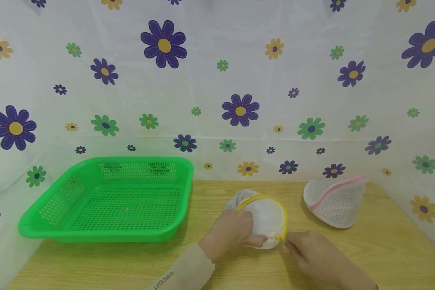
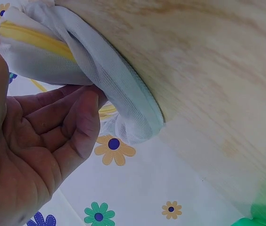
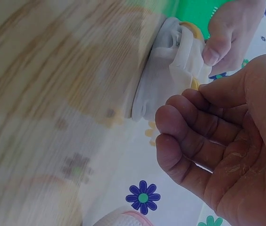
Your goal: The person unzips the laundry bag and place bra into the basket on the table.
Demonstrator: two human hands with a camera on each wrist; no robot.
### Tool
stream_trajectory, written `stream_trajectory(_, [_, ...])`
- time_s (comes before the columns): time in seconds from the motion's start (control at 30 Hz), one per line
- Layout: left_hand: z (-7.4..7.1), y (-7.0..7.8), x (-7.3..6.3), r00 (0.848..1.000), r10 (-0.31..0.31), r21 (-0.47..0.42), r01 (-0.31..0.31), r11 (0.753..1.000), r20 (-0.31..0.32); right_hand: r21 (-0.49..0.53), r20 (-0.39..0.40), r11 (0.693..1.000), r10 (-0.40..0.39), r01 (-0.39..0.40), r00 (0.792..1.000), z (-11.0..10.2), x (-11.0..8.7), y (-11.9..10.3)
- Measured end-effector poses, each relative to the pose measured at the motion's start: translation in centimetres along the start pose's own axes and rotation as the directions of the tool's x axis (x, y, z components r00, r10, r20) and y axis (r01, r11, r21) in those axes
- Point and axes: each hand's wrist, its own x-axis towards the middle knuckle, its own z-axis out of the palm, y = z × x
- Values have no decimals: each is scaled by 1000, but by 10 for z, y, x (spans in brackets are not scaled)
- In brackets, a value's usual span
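Observation:
A white mesh laundry bag [image 1: 266,217] with a yellow zipper [image 1: 284,213] lies on the table, right of centre in the head view. My left hand [image 1: 235,229] grips the bag's near left side, its thumb stretched along the front edge. In the left wrist view, curled fingers [image 2: 83,125] press against the mesh [image 2: 119,89]. At the zipper's near right end, my right hand [image 1: 313,253] pinches the yellow zipper pull [image 3: 195,84] between thumb and forefinger. The pull itself is mostly covered by the fingertips.
A green perforated plastic basket [image 1: 183,201] stands on the left of the wooden table [image 1: 384,249]. Toward the back right lies a second white mesh bag [image 1: 335,205] with a pink zipper. A flower-patterned sheet [image 1: 203,84] hangs behind and along the sides.

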Motion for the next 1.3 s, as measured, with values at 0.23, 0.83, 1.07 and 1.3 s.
stream_trajectory(0.23, [0,0,0,1000,-17,-7,17,1000,8,11,43,999,30,-31,999,0,0,-3])
stream_trajectory(0.83, [4,-1,0,1000,-15,-4,14,1000,-19,-7,124,997,79,-79,989,5,4,-15])
stream_trajectory(1.07, [1,-3,0,1000,-19,2,19,1000,-13,12,127,998,56,-58,990,6,6,-16])
stream_trajectory(1.3, [-5,-10,-5,993,-45,-155,61,986,106,157,294,982,53,-103,954,7,6,-21])
